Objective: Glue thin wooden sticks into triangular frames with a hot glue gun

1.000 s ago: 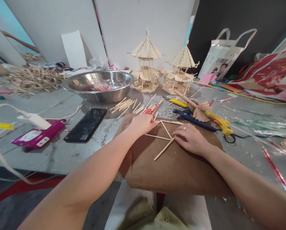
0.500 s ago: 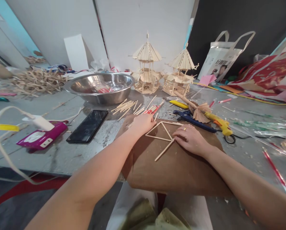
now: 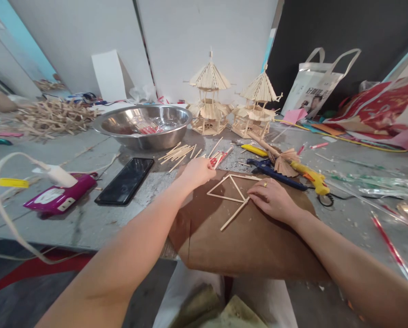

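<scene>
The wooden-stick frame point(image 3: 237, 188) lay at the left hand's point(image 3: 197, 173) four o'clock, its lower stick point(image 3: 234, 214) towards seven. The nearer right hand point(image 3: 275, 200) touched it; neither hand's grip could be told.

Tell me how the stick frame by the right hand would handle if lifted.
The stick frame should be light, being a few thin sticks. It may break apart easily, since they meet only near their ends. Lying flat on the brown mat, it seems unlikely to tip.
</scene>
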Demonstrator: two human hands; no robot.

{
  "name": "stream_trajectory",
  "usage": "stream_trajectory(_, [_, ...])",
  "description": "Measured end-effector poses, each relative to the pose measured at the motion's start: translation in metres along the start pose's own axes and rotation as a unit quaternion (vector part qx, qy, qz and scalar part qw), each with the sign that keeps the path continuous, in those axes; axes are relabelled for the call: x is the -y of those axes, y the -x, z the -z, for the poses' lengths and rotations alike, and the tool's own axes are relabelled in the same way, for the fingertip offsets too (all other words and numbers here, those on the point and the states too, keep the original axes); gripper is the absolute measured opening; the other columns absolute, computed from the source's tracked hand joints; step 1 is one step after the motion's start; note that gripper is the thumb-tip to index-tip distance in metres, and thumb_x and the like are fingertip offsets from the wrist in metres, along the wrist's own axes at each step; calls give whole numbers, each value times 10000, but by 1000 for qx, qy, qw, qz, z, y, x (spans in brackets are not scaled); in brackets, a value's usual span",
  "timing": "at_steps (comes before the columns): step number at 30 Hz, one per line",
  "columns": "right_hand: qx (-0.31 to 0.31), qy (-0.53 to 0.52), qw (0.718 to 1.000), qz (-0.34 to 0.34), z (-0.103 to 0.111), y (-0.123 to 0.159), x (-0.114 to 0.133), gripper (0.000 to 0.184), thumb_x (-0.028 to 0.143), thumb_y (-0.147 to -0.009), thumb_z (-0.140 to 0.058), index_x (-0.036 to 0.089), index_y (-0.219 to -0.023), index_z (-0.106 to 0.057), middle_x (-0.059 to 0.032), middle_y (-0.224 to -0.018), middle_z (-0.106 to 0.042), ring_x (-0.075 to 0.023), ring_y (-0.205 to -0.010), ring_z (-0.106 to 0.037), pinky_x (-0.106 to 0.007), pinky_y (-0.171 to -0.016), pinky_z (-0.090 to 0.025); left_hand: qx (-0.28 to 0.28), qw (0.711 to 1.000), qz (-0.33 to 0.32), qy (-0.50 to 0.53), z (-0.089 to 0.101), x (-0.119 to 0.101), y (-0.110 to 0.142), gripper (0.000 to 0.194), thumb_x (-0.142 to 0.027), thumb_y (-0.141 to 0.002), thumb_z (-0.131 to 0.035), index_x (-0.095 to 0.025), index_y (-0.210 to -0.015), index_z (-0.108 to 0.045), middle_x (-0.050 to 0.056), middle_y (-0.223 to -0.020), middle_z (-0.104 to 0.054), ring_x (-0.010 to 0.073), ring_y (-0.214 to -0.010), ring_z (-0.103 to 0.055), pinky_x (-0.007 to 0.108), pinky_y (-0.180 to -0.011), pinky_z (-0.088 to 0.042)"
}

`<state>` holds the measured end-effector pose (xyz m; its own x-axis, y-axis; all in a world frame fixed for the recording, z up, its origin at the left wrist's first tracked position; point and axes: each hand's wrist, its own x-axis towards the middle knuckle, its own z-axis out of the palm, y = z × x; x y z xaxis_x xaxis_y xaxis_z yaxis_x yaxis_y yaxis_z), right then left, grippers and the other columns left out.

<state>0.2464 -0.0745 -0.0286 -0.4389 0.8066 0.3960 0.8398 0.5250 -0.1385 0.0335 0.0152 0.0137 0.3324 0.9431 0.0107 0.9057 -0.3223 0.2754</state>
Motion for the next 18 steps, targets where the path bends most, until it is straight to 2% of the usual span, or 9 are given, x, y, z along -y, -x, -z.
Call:
stream_trajectory(2, [-1,-4,1000,-3,0,0,0,202,263,-791,-419,178,-803,-602,-57,-810,-618,-172,-801,-519,-318,-722,-371,57,991,3,117,4,-1,6,159,-235,-624,-468,-141,-652,-593,8,-484,-528,74,-381,-392,206,-387,-286])
stream_trajectory(5, [-7,-7,1000,-3,-2,2,-1,202,260,-792,-416,175,-801,-599,-56,-805,-618,-172,-796,-517,-317,-722,-371,131,942,17,308,8,-5,15,356,-201,-632,-486,-132,-980,-512,-22,-535,-541,37,-346,-339,173,-354,-270])
stream_trajectory(7, [-10,-5,1000,1,-3,2,-2,196,258,-789,-419,179,-802,-598,-54,-811,-619,-173,-797,-517,-321,-726,-368,169,911,24,375,11,-9,22,545,-172,-622,-511,-128,-1149,-378,-43,-516,-524,40,-352,-363,163,-352,-288])
stream_trajectory(9, [-10,-2,1000,4,-5,3,-3,189,253,-786,-422,183,-802,-597,-52,-817,-620,-176,-804,-516,-326,-733,-364,196,892,24,407,15,-12,32,631,-167,-621,-533,-126,-1209,-307,-54,-492,-506,47,-366,-394,159,-355,-310])
stream_trajectory(11, [-10,1,1000,7,-5,3,-4,186,245,-785,-422,184,-806,-596,-48,-816,-621,-178,-811,-516,-329,-740,-361,226,880,30,417,17,-13,46,578,-162,-608,-551,-124,-1157,-374,-43,-521,-525,43,-362,-410,162,-352,-331])
stream_trajectory(14, [-14,5,1000,8,-6,2,-4,187,234,-784,-423,179,-800,-600,-48,-807,-623,-179,-806,-518,-325,-737,-363,252,860,67,438,14,-8,69,321,-177,-604,-544,-121,-916,-497,-39,-525,-534,48,-348,-420,178,-338,-358])
stream_trajectory(16, [-21,6,1000,12,-5,2,-3,185,231,-781,-427,179,-787,-605,-50,-797,-625,-180,-797,-520,-323,-731,-366,257,853,99,443,9,-3,82,142,-205,-614,-529,-133,-731,-493,-37,-511,-535,42,-327,-402,170,-314,-337])
stream_trajectory(18, [-27,6,999,17,-5,2,-3,182,230,-778,-433,179,-779,-607,-51,-789,-627,-179,-790,-523,-321,-727,-369,253,856,126,433,5,1,91,105,-229,-621,-514,-141,-632,-458,-22,-524,-554,43,-315,-398,169,-293,-314])
